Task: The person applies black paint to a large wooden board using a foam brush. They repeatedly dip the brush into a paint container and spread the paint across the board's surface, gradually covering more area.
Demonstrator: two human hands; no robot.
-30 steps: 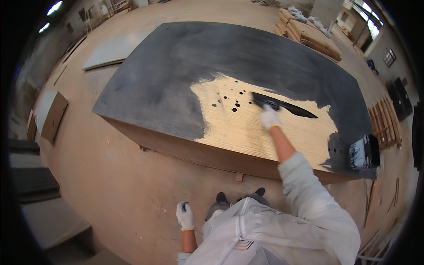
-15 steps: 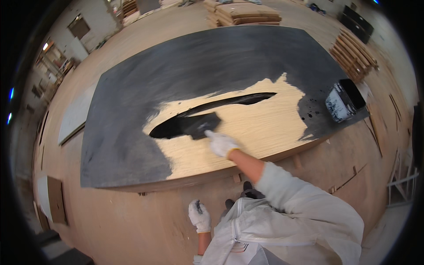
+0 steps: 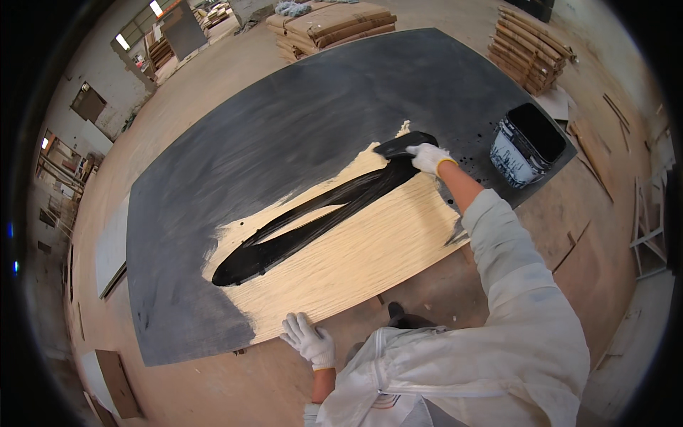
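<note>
A large wooden panel (image 3: 341,263) lies in front of me, coated dark grey-black around a patch of pale bare wood. My right hand (image 3: 429,158), in a white glove, grips a wide flat paint brush (image 3: 405,145) covered in black. The brush rests at the right end of a wet black paint streak (image 3: 299,229), which loops across the pale patch. My left hand (image 3: 310,341), also gloved, is empty with fingers spread at the panel's near edge; whether it presses on the edge I cannot tell. A paint-smeared bucket (image 3: 523,149) of black paint stands on the panel's right end.
Stacks of brown boards (image 3: 334,25) stand beyond the panel, with another pile (image 3: 530,50) at the far right. A box-like piece (image 3: 110,384) lies on the floor at the lower left. A pale metal frame (image 3: 649,228) leans at the right.
My right hand has swept the brush right and away from me, leaving a second black streak. My left hand has risen to the panel's near edge and its fingers have spread. The view has shifted.
</note>
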